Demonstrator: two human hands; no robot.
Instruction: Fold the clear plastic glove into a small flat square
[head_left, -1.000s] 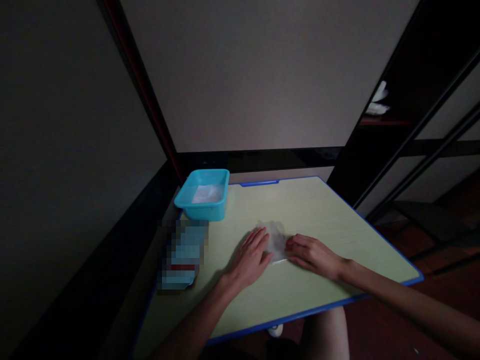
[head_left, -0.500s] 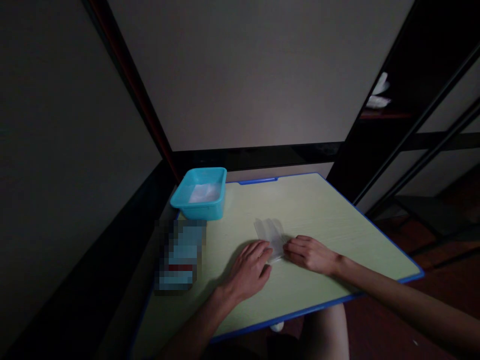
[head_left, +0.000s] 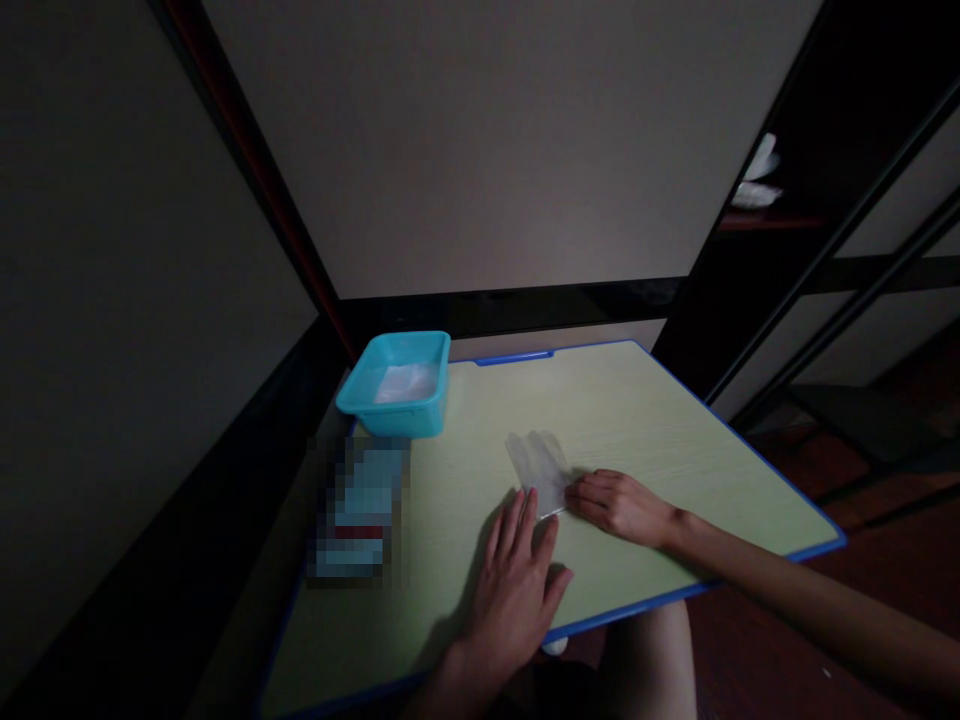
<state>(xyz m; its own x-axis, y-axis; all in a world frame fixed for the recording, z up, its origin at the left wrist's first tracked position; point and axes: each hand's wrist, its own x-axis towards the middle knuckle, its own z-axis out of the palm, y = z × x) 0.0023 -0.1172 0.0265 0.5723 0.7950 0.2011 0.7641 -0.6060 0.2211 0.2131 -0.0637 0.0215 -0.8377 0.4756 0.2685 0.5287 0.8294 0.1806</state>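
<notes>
A thin, see-through plastic glove (head_left: 541,470) lies on the table, its finger-like lobes pointing away from me. At its right edge, my right hand (head_left: 615,502) is closed, with the fingers curled together on the plastic. My left hand (head_left: 514,585) is nearer to me, fingers stretched out and apart. Its fingertips come up to the glove's lower left corner; whether they touch it I cannot tell.
A turquoise plastic basket (head_left: 394,420) with white sheets (head_left: 406,383) inside stands at the table's back left. In front of it lies a blurred-out blue item (head_left: 364,500). The pale table (head_left: 600,400) has a blue rim, and a wall panel stands behind it.
My left hand has drawn back toward me and its fingers have spread from the glove's left edge. My right hand has stayed at the right edge.
</notes>
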